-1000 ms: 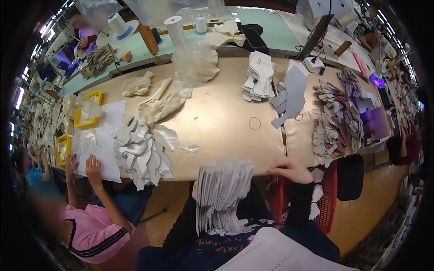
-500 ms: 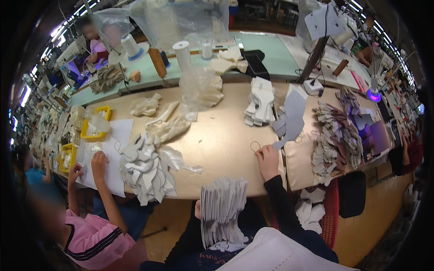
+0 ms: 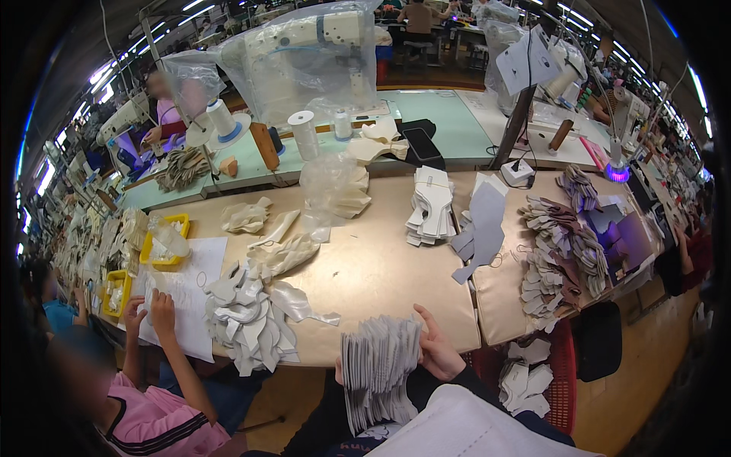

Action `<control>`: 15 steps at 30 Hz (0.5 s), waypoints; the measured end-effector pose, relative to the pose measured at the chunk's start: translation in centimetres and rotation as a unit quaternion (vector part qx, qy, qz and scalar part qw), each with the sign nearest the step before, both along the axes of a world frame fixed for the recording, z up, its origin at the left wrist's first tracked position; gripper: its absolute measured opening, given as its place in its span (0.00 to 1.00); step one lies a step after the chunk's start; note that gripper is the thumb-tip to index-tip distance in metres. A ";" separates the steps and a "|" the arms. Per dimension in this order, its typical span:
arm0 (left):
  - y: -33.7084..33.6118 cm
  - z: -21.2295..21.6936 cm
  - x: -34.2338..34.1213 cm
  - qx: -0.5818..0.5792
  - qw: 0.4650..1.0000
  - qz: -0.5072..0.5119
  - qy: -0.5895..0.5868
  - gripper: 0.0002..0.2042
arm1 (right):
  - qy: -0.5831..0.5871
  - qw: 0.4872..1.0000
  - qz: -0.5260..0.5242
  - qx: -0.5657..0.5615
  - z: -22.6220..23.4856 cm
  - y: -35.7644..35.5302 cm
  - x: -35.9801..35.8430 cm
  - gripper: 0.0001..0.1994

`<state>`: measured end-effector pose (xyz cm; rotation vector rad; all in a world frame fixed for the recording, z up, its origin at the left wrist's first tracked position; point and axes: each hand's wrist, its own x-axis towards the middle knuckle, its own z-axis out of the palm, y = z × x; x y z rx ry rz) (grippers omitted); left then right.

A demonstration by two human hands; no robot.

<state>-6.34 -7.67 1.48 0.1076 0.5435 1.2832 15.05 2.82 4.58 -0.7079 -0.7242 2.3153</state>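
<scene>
A thick stack of grey-white cut fabric pieces (image 3: 379, 373) stands on edge close to my body, below the table's front edge. At its left side my left hand (image 3: 339, 371) is closed on it, mostly hidden behind the pieces. My right hand (image 3: 442, 352) is at the stack's right edge, index finger stretched up and the fingers apart. Whether it touches the stack, or has a thin band looped on it, I cannot make out. White cut pieces tied in a bundle (image 3: 431, 206) lie farther back, beside grey flat pieces (image 3: 487, 217).
A heap of white pieces (image 3: 247, 324) lies left on the table (image 3: 373, 266). A co-worker's hands (image 3: 156, 312) are over white paper near yellow trays (image 3: 166, 240). Brown-grey bundles (image 3: 560, 251) lie right; a red basket (image 3: 562, 377) stands below. Thread cones (image 3: 304, 135) stand behind.
My right hand has come back from the table, where a thin loop lay at its fingertips, to the stack's right side. That loop no longer shows there. The view has tilted up.
</scene>
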 end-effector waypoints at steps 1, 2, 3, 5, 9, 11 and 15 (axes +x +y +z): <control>0.0 0.0 0.0 0.004 1.000 -0.002 -0.002 0.38 | -0.024 0.999 0.026 0.003 -0.1 0.1 0.6 0.39; -0.1 0.0 -0.1 0.005 1.000 -0.012 -0.001 0.38 | 0.038 0.998 0.052 0.018 -0.2 0.2 1.1 0.43; -0.1 0.1 -0.2 0.009 1.000 -0.021 0.000 0.38 | 0.056 0.997 0.059 0.012 -0.2 0.4 1.6 0.46; -0.4 0.3 -0.6 0.013 0.998 -0.060 -0.004 0.38 | 0.074 0.993 0.069 0.059 0.2 0.9 2.1 0.52; -0.5 1.0 -1.0 0.042 0.970 -0.233 0.045 0.38 | -0.007 0.872 0.235 0.429 3.6 4.8 1.9 0.61; 0.0 1.3 -0.2 0.062 0.940 -0.325 0.088 0.38 | -0.027 0.781 0.301 0.547 6.2 5.6 1.1 0.62; 1.8 1.5 3.0 0.067 0.900 -0.414 0.121 0.39 | 0.115 0.675 0.438 0.583 10.0 3.6 -2.1 0.56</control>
